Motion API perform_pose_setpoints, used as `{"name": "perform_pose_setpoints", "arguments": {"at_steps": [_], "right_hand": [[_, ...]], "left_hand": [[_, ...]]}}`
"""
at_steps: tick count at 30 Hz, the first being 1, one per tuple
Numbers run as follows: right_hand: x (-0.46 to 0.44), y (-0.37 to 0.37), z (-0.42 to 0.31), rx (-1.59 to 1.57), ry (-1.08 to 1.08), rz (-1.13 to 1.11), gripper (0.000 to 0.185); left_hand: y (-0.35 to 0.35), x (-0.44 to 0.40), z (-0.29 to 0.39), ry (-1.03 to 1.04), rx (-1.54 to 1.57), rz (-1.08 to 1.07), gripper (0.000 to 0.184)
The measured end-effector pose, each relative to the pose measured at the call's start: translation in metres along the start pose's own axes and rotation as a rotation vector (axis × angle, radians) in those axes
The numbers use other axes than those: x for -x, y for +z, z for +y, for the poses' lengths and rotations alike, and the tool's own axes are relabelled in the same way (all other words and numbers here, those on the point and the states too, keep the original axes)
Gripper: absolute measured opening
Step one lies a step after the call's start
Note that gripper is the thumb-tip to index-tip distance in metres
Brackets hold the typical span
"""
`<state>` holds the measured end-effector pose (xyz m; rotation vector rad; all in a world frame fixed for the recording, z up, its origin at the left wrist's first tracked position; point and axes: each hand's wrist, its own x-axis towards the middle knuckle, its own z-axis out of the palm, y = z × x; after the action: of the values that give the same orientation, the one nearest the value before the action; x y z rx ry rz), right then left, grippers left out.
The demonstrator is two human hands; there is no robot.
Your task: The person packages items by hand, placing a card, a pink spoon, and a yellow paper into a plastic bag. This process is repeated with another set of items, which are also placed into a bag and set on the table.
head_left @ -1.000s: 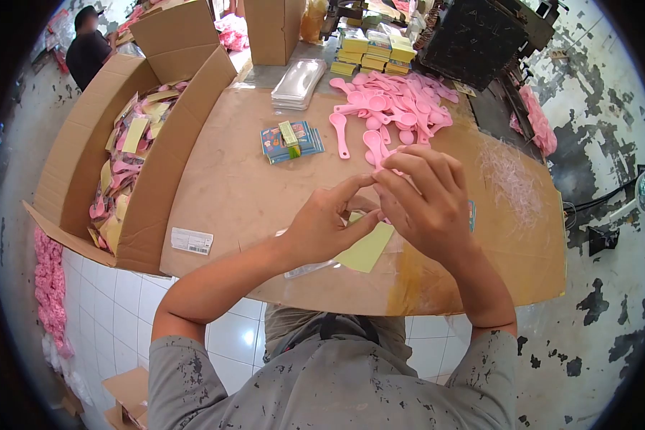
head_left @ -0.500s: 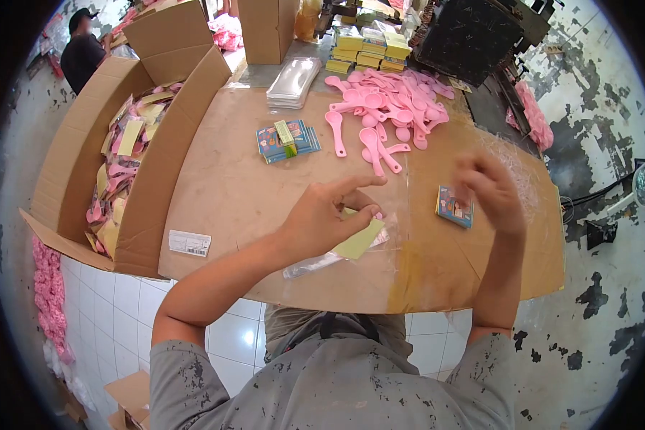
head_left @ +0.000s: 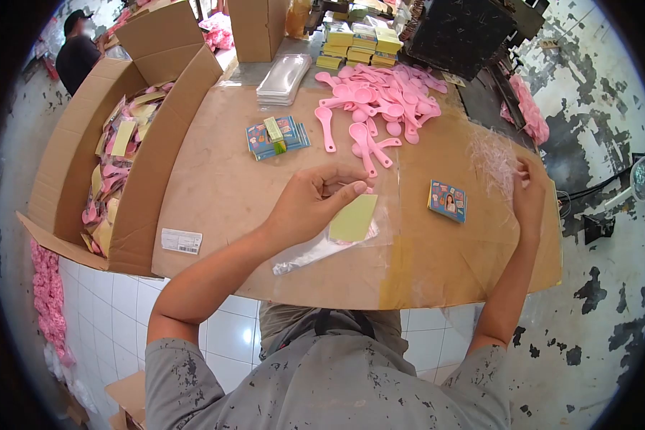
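Observation:
Thumb and fingers of my left hand (head_left: 313,202) pinch the top of a clear plastic bag that has a pale yellow card (head_left: 353,219) and a bit of pink in it. My right hand (head_left: 529,188) is at the right edge of the table, its fingers curled at a pile of thin clear strips (head_left: 493,159); whether it grips any is too small to tell. Between the hands lies a small stack of blue cards (head_left: 448,201). Beyond my left hand are several loose pink spoons (head_left: 325,129) and a banded bundle of blue cards (head_left: 291,133).
A large open carton (head_left: 141,193) of bagged pink items stands left. Clear plastic sleeves (head_left: 284,79), a heap of pink spoons (head_left: 394,97), stacks of yellow cards (head_left: 362,44) and a black machine (head_left: 460,32) are at the back. Another person (head_left: 77,51) is at the far left.
My right hand has left my left hand and moved right, past the blue card stack to the clear strips. My left hand still holds the bag with the yellow card.

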<state>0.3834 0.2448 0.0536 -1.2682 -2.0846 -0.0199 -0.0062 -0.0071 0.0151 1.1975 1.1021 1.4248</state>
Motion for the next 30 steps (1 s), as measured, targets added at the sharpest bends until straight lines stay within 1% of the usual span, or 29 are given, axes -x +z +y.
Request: {"name": "perform_pose_setpoints", "arguments": {"at_steps": [2,4,6,8,9,10,15,17,19,22,25,28,30], "right_hand": [[0.006,0.001,-0.076,-0.231,0.011,-0.224,0.035],[0.021,0.017,-0.124,-0.619,0.005,-0.550,0.032],[0.035,0.032,-0.164,-0.714,-0.247,-0.665,0.028],[0.049,0.053,-0.190,-0.894,-0.168,-0.769,0.026],[0.054,0.062,-0.197,-0.984,-0.127,-0.820,0.024],[0.055,0.069,-0.201,-1.027,-0.096,-0.817,0.023],[0.050,0.080,-0.206,-1.279,0.035,-0.845,0.019],[0.048,0.078,-0.205,-1.309,0.052,-0.840,0.018],[0.049,0.077,-0.203,-1.313,0.063,-0.826,0.018],[0.050,0.082,-0.196,-1.294,0.064,-0.779,0.018],[0.049,0.086,-0.190,-1.279,0.068,-0.745,0.017],[0.048,0.082,-0.193,-1.261,0.092,-0.751,0.013],[0.049,0.081,-0.194,-1.286,0.114,-0.735,0.010]], "left_hand": [[-0.003,-0.002,0.002,-0.006,0.031,-0.044,0.031],[-0.005,-0.001,0.004,-0.028,0.066,-0.090,0.032],[-0.009,-0.002,-0.001,-0.099,-0.027,-0.071,0.033],[-0.009,-0.002,-0.001,-0.104,-0.033,-0.055,0.033],[-0.007,-0.002,-0.001,-0.074,0.009,-0.049,0.033],[-0.006,-0.001,0.000,-0.043,0.051,-0.042,0.032],[-0.008,-0.003,-0.001,0.030,0.045,0.016,0.027],[-0.009,-0.004,0.000,0.037,0.047,0.025,0.026],[-0.011,-0.003,0.000,0.013,0.044,0.020,0.025],[-0.011,-0.002,-0.004,0.069,-0.062,0.058,0.023],[-0.015,-0.001,-0.007,0.158,-0.271,0.075,0.023],[-0.013,-0.003,-0.011,0.262,-0.271,0.065,0.023],[-0.013,-0.003,-0.010,0.232,-0.301,0.062,0.022]]}}
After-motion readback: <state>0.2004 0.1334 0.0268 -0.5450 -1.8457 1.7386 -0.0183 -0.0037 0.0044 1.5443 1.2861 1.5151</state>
